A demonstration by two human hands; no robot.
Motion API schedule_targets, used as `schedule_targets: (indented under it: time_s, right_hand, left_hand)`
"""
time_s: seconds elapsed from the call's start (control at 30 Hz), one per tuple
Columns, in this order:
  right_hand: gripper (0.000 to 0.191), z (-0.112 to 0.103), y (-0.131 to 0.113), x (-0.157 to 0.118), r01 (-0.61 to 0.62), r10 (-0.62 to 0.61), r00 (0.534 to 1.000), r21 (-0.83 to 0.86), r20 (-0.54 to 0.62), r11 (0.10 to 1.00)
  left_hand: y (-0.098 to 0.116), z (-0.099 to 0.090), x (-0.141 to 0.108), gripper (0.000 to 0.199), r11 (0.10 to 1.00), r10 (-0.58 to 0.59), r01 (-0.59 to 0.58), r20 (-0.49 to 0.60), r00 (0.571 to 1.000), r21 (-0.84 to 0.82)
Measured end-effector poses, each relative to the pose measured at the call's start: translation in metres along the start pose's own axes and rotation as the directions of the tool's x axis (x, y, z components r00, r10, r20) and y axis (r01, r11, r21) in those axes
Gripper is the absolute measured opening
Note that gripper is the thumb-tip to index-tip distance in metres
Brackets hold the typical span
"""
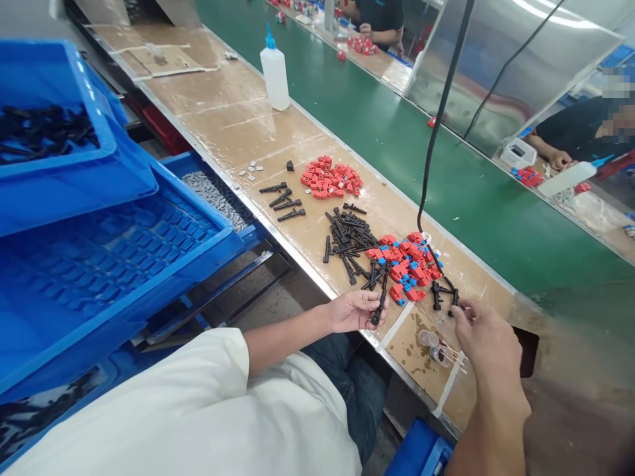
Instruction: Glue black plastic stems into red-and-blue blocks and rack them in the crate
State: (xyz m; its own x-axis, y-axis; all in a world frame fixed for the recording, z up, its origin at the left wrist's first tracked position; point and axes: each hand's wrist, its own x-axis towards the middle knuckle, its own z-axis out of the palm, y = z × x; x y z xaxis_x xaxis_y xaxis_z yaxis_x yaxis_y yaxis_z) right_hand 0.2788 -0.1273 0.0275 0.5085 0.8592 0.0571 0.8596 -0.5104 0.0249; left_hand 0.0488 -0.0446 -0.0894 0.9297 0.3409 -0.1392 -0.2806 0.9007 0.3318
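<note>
My left hand (pixel 353 311) grips a slim black plastic toy gun part (pixel 382 297), held upright at the bench's near edge. Off to the right, my right hand (pixel 489 334) has thumb and fingertips closed at a small black plastic part (pixel 455 303). Another black part (pixel 436 295) lies just left of it. Between the hands spreads a heap of red and blue plastic pieces (pixel 409 261). A pile of black toy gun parts (pixel 350 231) lies beyond my left hand, and farther back is a heap of red pieces (pixel 331 177).
Small clear cups (pixel 439 350) with thin sticks stand near my right wrist. A white bottle (pixel 274 76) stands by the green conveyor belt (pixel 367 125). A black cable (pixel 434 132) hangs over the bench. Blue bins (pixel 114 264) fill the left side. Co-workers sit across the belt.
</note>
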Motion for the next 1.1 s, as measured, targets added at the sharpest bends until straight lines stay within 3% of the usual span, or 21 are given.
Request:
schedule_targets:
  time_s: [0.1, 0.17, 0.33, 0.53, 0.73, 0.97, 1.1]
  right_hand:
    - [0.024, -0.001, -0.017, 0.011, 0.158, -0.155, 0.983, -0.021, 0.1, 0.987]
    - [0.024, -0.008, -0.032, 0.006, 0.294, -0.289, 0.948, -0.018, 0.134, 0.956]
    - [0.017, -0.019, -0.059, -0.017, 0.296, -0.278, 0.928, -0.039, 0.248, 0.954]
    - [0.02, -0.024, -0.06, -0.028, 0.22, -0.205, 0.961, -0.067, 0.186, 0.973]
    - [0.021, -0.054, -0.067, -0.073, 0.304, -0.299, 0.945, -0.017, 0.135, 0.953]
    - [0.028, -0.075, -0.079, -0.146, 0.347, -0.348, 0.936, 0.016, 0.047, 0.938]
    - [0.03, -0.076, -0.085, -0.185, 0.314, -0.314, 0.949, 0.035, 0.002, 0.949]
  left_hand:
    - [0.003, -0.001, 0.005, 0.033, 1.0, -0.009, 0.009, 0.014, 1.0, 0.024]
    - [-0.001, 0.005, -0.001, 0.032, 0.999, -0.026, 0.026, 0.005, 1.0, 0.033]
    - [-0.008, 0.014, -0.024, 0.02, 0.999, -0.016, 0.019, -0.074, 0.997, 0.047]
    - [0.0, 0.019, -0.022, 0.022, 0.989, -0.065, 0.078, -0.106, 0.992, 0.123]
    - [0.0, 0.024, -0.027, 0.02, 0.991, -0.052, 0.063, -0.099, 0.994, 0.115]
    - [-0.001, 0.035, -0.031, 0.006, 0.995, -0.031, 0.047, -0.182, 0.983, 0.085]
    - [-0.003, 0.044, -0.038, 0.027, 0.998, -0.036, 0.046, -0.197, 0.98, 0.046]
